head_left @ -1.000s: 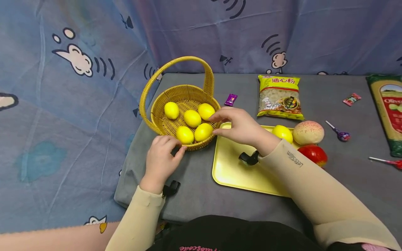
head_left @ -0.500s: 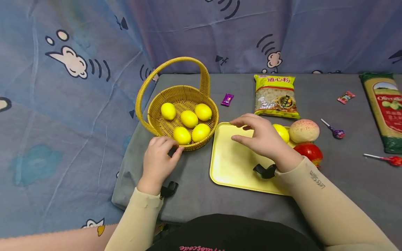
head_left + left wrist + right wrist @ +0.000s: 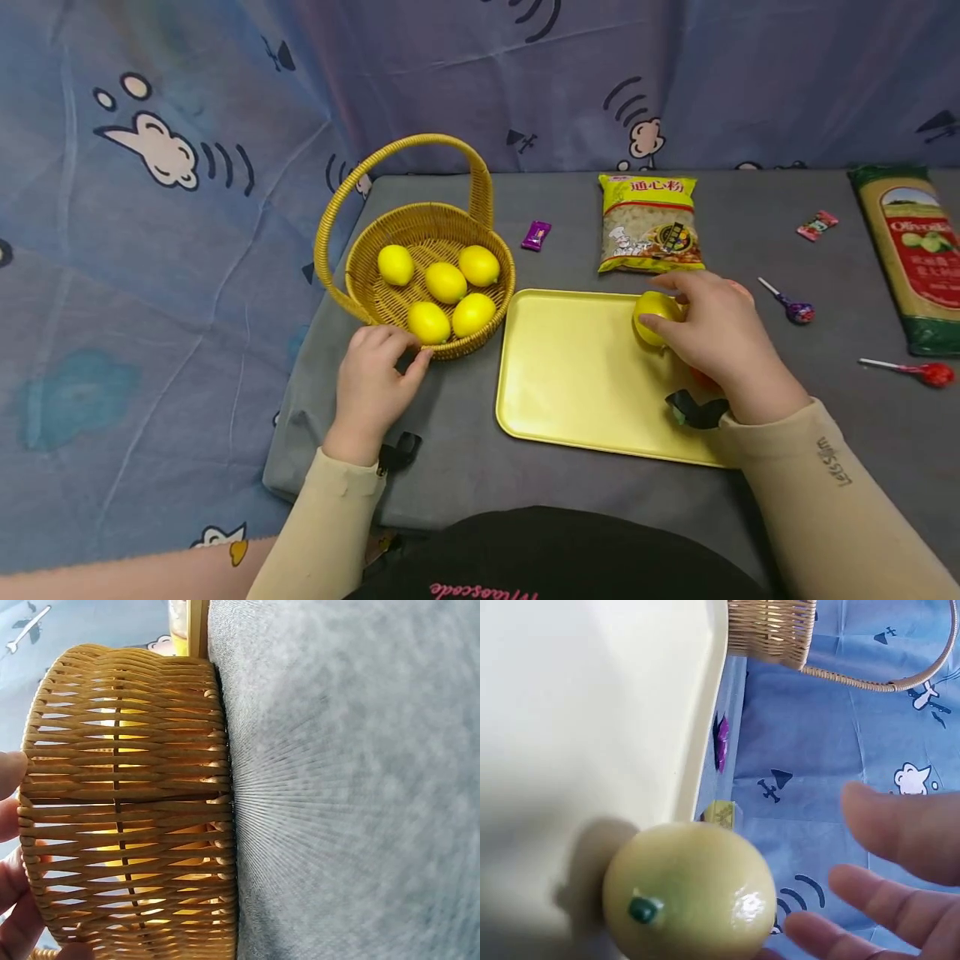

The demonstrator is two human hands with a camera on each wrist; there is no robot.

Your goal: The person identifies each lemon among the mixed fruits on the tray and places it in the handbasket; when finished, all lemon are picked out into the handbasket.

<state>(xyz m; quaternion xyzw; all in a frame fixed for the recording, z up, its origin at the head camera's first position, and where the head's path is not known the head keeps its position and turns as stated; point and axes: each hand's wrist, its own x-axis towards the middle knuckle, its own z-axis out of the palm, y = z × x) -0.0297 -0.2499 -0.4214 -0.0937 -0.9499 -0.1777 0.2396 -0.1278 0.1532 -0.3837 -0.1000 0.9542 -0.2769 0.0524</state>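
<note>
A yellow wicker basket with a tall hoop handle holds several lemons. My left hand grips the basket's near rim; in the left wrist view its fingers lie at the rim of the woven wall. Over the right end of a pale yellow tray, my right hand spreads around another lemon. From the right wrist, this lemon shows a green tip, and the thumb and fingers stand apart from it. A peach and a red fruit are mostly hidden behind the right hand.
Behind the tray lies a bag of macaroni, with a purple wrapped candy to its left. Two lollipops, a red candy and a green-ended pasta pack lie at the right. A patterned cloth hangs behind the grey table.
My right hand has moved from the basket's edge rightward across the tray to the lemon there. The left hand has stayed at the basket rim. The view has shifted slightly.
</note>
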